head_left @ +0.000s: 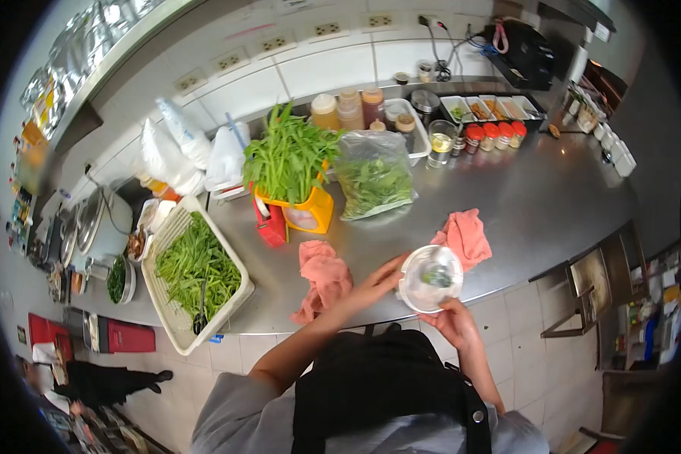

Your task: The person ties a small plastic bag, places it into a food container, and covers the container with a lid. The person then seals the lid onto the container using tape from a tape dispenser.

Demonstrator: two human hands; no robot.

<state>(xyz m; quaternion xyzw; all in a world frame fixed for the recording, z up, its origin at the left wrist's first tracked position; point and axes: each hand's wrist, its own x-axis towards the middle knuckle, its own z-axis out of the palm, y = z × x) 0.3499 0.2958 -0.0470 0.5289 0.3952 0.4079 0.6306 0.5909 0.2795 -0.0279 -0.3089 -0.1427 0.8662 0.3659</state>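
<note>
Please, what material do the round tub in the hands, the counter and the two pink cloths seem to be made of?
Tub: probably clear thin plastic, glossy; the greens inside show through it. Counter: looks like stainless steel, brushed grey with soft reflections. Cloths: woven fabric, matte, crumpled into soft folds. Left hand and right hand both grip the tub.

Clear container with dark green bits inside. Salmon-pink cloth and a second pink cloth on grey steel counter. White slatted basket of bright green leaves. Yellow-orange holder of green stalks beside red holder. Red-capped jars. Amber and brown sauce bottles. White tiled wall.
</note>
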